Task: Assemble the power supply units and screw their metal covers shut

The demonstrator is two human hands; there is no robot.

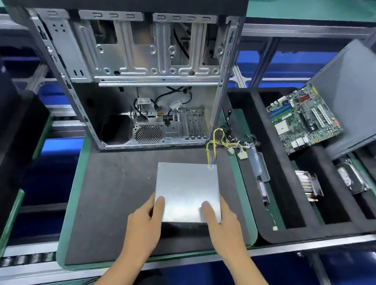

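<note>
A silver power supply unit [186, 188] lies flat on the dark foam pad [114, 192] in front of me, its metal cover facing up. A bundle of yellow and black cables [226, 140] runs from its far edge toward the right. My left hand [147, 221] grips its near left corner, thumb on top. My right hand [221, 224] grips the near right corner, thumb lying on the cover. Behind it stands an open computer case [129, 71], empty inside apart from a few cables.
A black foam tray [278, 196] on the right holds a motherboard [303, 120], a heatsink [311, 186], a hard drive [351, 177] and a bracket. A grey side panel [367, 95] leans at the far right. Dark cases stand at the left.
</note>
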